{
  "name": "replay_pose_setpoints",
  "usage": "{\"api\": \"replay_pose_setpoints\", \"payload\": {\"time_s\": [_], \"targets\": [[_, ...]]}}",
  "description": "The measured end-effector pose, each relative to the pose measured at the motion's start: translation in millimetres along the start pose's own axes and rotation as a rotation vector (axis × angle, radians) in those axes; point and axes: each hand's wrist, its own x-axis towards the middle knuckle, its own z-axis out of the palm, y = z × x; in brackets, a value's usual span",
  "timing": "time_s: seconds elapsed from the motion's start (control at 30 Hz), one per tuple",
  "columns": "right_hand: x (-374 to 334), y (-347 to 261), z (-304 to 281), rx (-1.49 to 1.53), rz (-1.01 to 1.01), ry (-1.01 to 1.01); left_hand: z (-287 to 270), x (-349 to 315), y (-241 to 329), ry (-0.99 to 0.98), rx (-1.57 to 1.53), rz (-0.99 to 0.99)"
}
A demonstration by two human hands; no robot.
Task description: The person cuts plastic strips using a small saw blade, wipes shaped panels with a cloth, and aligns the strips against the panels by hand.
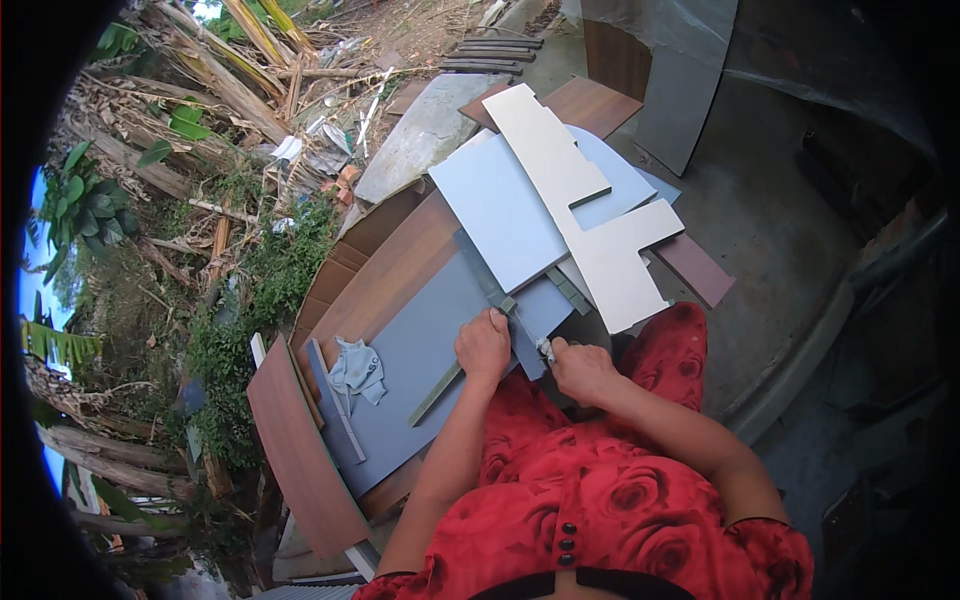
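A narrow greenish strip (434, 399) slants over a large grey board (395, 330). My left hand (483, 345) is closed round its upper part, and the strip's far end pokes out beyond the fingers. My right hand (585, 370), just to the right, is closed on a small whitish object (545, 349); its kind I cannot make out. A narrow dark grey panel (523, 345) lies between the two hands. Beyond them a pale blue board (490, 215) and a cream board with cut-out notches (560, 165) are stacked.
A crumpled light cloth (357, 370) lies on the grey board beside a thin strip (335, 405). Brown wood-look panels (300, 450) are at the left. A tall grey panel (690, 90) stands at the back. Plants and dry stalks (220, 90) border the left; concrete floor (760, 190) spreads right.
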Motion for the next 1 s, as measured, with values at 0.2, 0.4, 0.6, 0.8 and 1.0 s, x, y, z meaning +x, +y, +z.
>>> {"api": "replay_pose_setpoints", "payload": {"time_s": [0.2,0.4,0.6,0.8,1.0], "targets": [[5.9,-1.9,-0.6,-0.002,0.010,-0.022,-1.2,0.9,0.6,-0.044,-0.019,-0.019],[-66.1,21.6,-6.0,0.008,0.069,-0.070,-1.4,-0.1,-1.2,-0.037,0.015,-0.039],[-8.5,5.3,0.3,0.014,0.016,-0.011,0.3,1.0,0.6,-0.006,0.003,-0.007],[0.1,0.0,2.0,0.023,0.002,-0.008,-0.1,-0.6,0.9,0.005,0.006,-0.014],[-66.6,20.6,-8.7,0.027,0.086,-0.092,1.8,-0.2,-3.6,0.000,0.004,-0.013]]}}
